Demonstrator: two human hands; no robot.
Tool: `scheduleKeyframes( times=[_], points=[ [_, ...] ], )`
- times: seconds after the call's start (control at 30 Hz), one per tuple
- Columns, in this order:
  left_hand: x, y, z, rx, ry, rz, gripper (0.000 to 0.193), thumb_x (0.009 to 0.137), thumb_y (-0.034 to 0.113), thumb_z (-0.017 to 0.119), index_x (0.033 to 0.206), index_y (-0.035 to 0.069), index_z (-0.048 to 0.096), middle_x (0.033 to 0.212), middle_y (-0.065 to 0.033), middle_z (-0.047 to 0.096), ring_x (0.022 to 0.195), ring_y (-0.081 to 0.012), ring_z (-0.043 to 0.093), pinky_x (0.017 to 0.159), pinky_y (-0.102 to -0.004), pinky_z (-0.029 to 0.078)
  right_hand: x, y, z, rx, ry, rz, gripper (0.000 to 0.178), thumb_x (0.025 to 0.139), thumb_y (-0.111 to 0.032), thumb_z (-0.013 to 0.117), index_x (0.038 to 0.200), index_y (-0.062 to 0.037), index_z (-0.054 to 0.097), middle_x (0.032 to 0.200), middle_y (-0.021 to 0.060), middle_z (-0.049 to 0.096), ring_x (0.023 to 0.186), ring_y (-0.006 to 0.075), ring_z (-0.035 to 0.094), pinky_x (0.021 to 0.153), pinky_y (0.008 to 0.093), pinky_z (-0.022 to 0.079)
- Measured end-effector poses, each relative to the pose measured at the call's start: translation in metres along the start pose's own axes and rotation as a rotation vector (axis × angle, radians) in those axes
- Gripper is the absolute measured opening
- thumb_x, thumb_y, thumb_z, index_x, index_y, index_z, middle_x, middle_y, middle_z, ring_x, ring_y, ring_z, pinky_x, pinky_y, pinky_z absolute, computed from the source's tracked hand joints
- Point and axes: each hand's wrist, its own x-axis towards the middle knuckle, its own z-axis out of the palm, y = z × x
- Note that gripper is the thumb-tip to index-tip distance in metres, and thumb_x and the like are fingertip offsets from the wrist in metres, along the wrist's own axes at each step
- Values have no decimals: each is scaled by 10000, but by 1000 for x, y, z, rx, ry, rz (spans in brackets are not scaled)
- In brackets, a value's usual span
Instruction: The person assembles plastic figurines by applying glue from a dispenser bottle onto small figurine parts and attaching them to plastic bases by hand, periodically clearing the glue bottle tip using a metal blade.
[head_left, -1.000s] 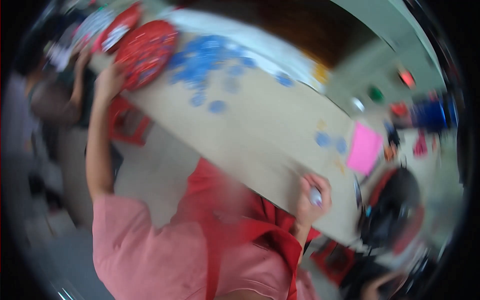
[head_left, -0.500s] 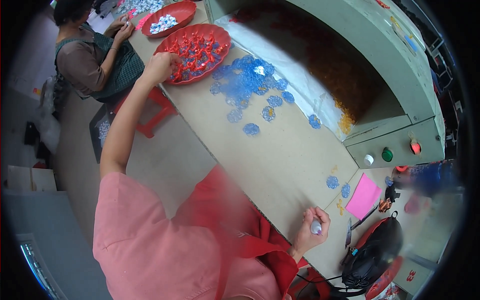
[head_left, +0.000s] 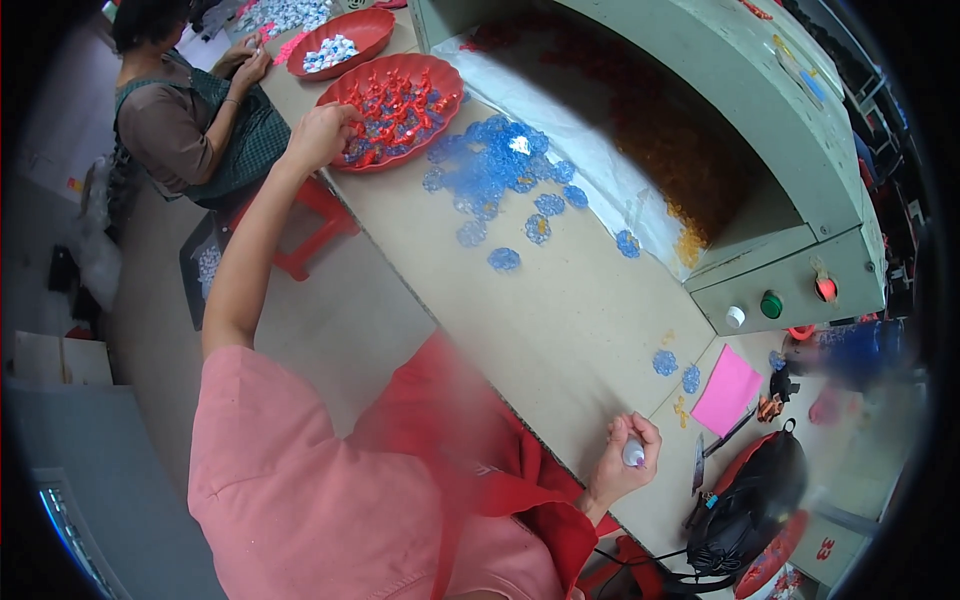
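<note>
My left hand (head_left: 322, 138) reaches to the near-left edge of a red scalloped bowl (head_left: 457, 107). Its fingers are curled together at the red pieces in the bowl; whether they pinch one is hidden. Inside lie shiny red figure-like pieces (head_left: 399, 97) mixed with translucent blue pieces. Beside the bowl spreads a pile of translucent blue flower-shaped pieces (head_left: 490, 160) on the table. My right hand (head_left: 622, 466), at the table's near edge, is closed around a small white squeeze bottle (head_left: 633, 453) with a purplish tip.
A grey-green machine (head_left: 790, 275) with a dark arched opening and knobs stands along the far side. Another red bowl (head_left: 372, 34) holds white-and-blue pieces near a seated co-worker (head_left: 185, 120). On the right lie a pink sheet (head_left: 727, 391), a black bag (head_left: 750, 505) and a knife (head_left: 698, 462).
The view has shifted very slightly. My left hand stays at the bowl with its fingers among the pieces, and my right hand still holds the bottle in the same place.
</note>
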Motion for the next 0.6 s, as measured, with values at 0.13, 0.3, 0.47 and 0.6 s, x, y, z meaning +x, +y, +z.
scheduleKeyframes(
  times=[0.13, 0.3, 0.47, 0.6],
  points=[
    [-4, 4, -2, -11, -16, -45, 265, 728, 21, 553, 966, 100, 635, 923, -134, 602, 874, -302, 587, 755, -402, 463, 0, -2, 0, -7, -4, -3, 148, 701, 58, 645, 824, 5, 582, 743, 82, 601, 656, 171, 572, 643, 271, 454],
    [-7, 1, 1, -37, 22, -31, 241, 730, 23, 561, 950, 101, 624, 914, -116, 598, 871, -300, 584, 746, -403, 463, 2, 8, -2, -52, -52, -145, 158, 774, 2, 644, 912, 9, 568, 752, 70, 603, 630, 100, 553, 536, 196, 442],
    [-7, 4, 0, -69, 55, -32, 211, 735, 30, 569, 929, 96, 618, 886, -104, 593, 850, -294, 587, 722, -392, 464, 3, 6, -1, -60, -48, -141, 151, 773, 4, 644, 904, 12, 569, 748, 70, 601, 633, 105, 555, 546, 202, 451],
    [-8, 1, 1, -88, 160, 4, 202, 738, 33, 571, 924, 100, 617, 874, -113, 587, 833, -300, 587, 710, -389, 460, 2, 4, -2, -54, -34, -142, 151, 766, 14, 647, 894, 15, 569, 747, 72, 597, 631, 109, 555, 562, 208, 462]
  ],
)
